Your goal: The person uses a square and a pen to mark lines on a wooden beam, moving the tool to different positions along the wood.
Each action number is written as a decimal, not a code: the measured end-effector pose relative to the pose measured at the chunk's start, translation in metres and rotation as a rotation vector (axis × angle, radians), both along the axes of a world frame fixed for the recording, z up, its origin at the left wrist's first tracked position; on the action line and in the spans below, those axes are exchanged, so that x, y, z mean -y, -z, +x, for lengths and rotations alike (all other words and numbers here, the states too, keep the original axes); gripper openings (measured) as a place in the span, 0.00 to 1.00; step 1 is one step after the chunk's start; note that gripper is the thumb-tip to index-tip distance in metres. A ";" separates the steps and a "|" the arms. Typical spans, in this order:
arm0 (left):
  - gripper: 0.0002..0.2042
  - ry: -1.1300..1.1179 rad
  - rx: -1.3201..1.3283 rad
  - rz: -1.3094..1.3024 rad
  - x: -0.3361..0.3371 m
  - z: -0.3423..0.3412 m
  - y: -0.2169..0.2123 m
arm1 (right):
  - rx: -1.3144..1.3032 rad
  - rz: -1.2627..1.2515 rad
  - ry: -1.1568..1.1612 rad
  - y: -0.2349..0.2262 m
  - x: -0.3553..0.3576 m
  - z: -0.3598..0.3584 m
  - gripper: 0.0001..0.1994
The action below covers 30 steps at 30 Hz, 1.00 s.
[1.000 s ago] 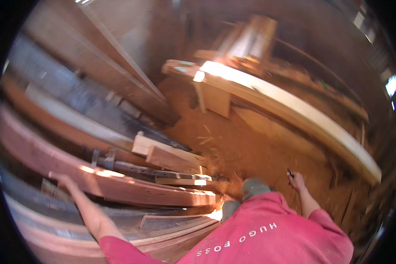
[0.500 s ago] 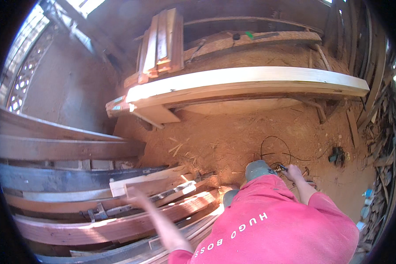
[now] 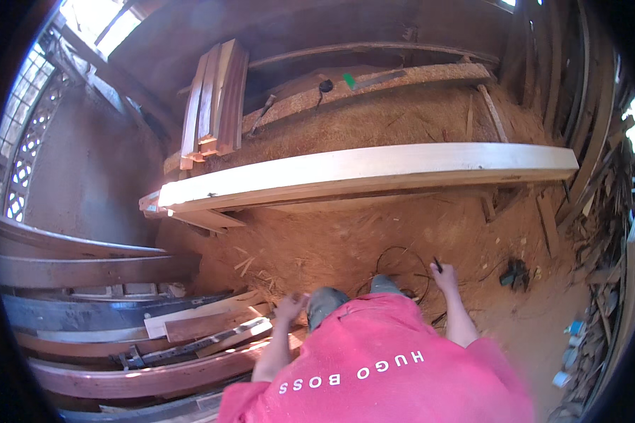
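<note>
1. the right hand (image 3: 444,278) is raised out in front of the body, on the right, over the brown floor (image 3: 317,247). its fingers are curled closed around a small dark stick (image 3: 437,265), whose end pokes up past them.
2. the dark stick is thus in the right hand, to the right of the knees and well apart from the long pale beam (image 3: 374,166).
3. the left hand (image 3: 291,307) is just beside the left knee (image 3: 324,304), near the ends of the boards on the left. its fingers look loosely bent; i cannot tell how far open they are, or whether they hold anything.
4. the person wears a red shirt (image 3: 381,352) with pale lettering across the back.
5. the pale beam runs from left to right beyond both hands, with a bright top face.
6. behind its left part lies a small stack of planks (image 3: 219,99), and further right a rough board (image 3: 430,76) with a green thing (image 3: 349,81) on it.
7. at the lower left, long reddish timber (image 3: 141,379) lies among other boards.
8. a thin dark cord (image 3: 401,247) loops on the floor near the right hand; a dark lump (image 3: 516,275), too small to make out, lies further right.
</note>
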<state>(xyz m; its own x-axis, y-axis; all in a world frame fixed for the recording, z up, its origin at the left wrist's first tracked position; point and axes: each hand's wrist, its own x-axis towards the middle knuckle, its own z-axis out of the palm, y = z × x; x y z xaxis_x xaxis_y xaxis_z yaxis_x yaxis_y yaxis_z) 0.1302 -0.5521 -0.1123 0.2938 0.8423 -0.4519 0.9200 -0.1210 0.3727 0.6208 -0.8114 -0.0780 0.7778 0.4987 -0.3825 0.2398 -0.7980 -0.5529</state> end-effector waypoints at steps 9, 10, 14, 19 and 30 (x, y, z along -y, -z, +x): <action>0.16 -0.170 0.661 0.481 -0.174 0.212 -0.096 | 0.134 -0.171 0.407 0.123 0.201 0.010 0.14; 0.15 -0.128 0.697 0.487 -0.198 0.252 -0.105 | 0.282 -0.232 0.344 0.132 0.214 0.001 0.16; 0.16 -0.022 0.777 0.470 -0.308 0.379 -0.099 | -0.113 0.006 0.564 0.133 0.210 -0.071 0.10; 0.17 0.429 0.662 0.415 -0.422 0.546 -0.076 | -0.194 -0.095 0.714 0.044 0.077 -0.139 0.11; 0.21 0.848 0.064 0.407 -0.559 0.772 0.009 | -0.064 -0.284 1.062 -0.083 -0.007 -0.204 0.11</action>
<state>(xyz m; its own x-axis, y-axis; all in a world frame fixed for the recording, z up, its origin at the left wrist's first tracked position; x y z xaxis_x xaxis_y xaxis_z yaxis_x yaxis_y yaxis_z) 0.9023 0.0065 -0.1214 0.8954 0.4253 -0.1319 0.4443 -0.8729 0.2016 0.4172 -0.8045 0.0050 0.7333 -0.5250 -0.4320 -0.6664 -0.6808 -0.3039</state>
